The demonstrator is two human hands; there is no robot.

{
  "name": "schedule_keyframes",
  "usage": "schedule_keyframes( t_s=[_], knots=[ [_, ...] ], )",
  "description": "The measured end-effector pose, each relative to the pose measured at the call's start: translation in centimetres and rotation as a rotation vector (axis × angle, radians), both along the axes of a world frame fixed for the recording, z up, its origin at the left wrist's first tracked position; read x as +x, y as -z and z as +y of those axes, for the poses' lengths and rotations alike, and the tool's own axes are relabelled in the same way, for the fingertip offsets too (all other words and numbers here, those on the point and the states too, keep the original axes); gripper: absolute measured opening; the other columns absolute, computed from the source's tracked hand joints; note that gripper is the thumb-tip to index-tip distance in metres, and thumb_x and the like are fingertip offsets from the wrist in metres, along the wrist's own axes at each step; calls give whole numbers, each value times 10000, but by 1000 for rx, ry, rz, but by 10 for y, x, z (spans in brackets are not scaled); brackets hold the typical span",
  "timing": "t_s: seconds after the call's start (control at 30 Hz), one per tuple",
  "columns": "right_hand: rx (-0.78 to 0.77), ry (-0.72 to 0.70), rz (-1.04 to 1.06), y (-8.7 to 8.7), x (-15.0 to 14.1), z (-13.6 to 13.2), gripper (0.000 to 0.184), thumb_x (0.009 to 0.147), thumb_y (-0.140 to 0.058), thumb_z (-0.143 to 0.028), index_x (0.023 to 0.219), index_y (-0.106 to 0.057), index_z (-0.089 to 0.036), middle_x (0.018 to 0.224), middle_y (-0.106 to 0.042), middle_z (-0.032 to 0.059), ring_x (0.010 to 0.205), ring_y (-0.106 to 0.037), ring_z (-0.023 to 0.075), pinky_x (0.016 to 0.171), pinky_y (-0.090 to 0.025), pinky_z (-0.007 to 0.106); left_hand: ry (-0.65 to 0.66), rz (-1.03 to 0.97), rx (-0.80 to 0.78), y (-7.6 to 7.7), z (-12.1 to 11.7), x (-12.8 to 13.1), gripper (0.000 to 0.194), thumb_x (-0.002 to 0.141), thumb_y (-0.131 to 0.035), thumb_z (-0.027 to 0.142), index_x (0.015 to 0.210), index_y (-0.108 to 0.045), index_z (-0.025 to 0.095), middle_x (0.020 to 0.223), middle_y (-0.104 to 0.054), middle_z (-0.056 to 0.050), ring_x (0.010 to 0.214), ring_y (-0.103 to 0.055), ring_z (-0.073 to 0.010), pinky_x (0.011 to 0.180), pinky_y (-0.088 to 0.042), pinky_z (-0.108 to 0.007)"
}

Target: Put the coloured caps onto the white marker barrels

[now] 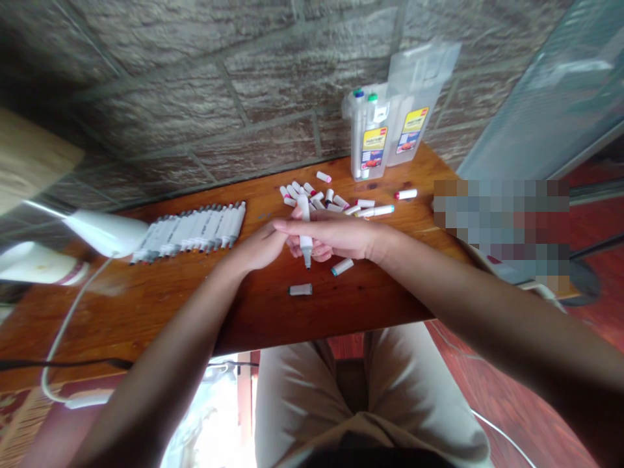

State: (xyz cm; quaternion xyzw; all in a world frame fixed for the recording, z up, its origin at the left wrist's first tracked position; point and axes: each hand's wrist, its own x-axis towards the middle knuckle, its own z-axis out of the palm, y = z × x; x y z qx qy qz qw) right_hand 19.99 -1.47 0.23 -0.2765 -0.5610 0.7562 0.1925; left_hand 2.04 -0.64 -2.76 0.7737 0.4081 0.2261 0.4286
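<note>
My right hand [348,234] curls closed round a seemingly uncapped marker [305,242], my left hand [260,249] touches my right, its grip hidden, with lined-up markers [195,229] leftward and loose caps [324,177] beyond.

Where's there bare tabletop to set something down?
Two bare patches of table: left, between the marker row, white cord and left forearm; front, between the grey cap, right forearm and front edge. Behind the right hand it's crowded with loose caps.
</note>
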Motion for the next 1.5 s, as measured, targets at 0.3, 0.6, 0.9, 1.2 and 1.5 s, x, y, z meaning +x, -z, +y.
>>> schedule_keyframes(
  t_s=[0.3,0.6,0.9,1.2,1.5],
  knots=[
    [38,28,-57,0,1,1,598,796,-703,-706,686,-426,-188,513,-301,-101,433,-191,28,377,-154,151,-30,-4,7,-3,-1,3,709,960,-258,748,693,-584,178,574,-589,-29,633,-606,-167,698,-552,-274],
    [57,31,-45,0,-1,-1,560,852,-663,-675,677,-431,-196,496,-279,-98,439,-168,45,359,-149,182,-62,-20,-14,-5,-4,7,728,994,-241,721,738,-617,152,680,-645,-45,681,-642,-146,702,-547,-263],
    [266,24,-139,7,3,1,591,830,-596,-769,735,-519,-190,560,-410,-46,486,-303,70,431,-233,216,-45,48,31,-12,-8,9,795,981,-176,762,681,-591,154,645,-657,-43,607,-540,-113,637,-484,-215],
    [633,-47,-263,-4,14,3,535,883,-609,-678,738,-577,-164,664,-508,-7,714,-521,107,638,-342,217,29,45,123,-11,-7,4,839,943,-218,793,746,-668,113,668,-688,-39,628,-580,-110,645,-471,-196],
    [705,-54,-317,-5,15,2,544,923,-559,-666,736,-578,-156,658,-488,-9,681,-488,98,624,-310,221,43,105,129,-12,-8,4,882,902,-175,834,754,-665,117,702,-699,-53,648,-570,-113,666,-475,-195]
  ],
)
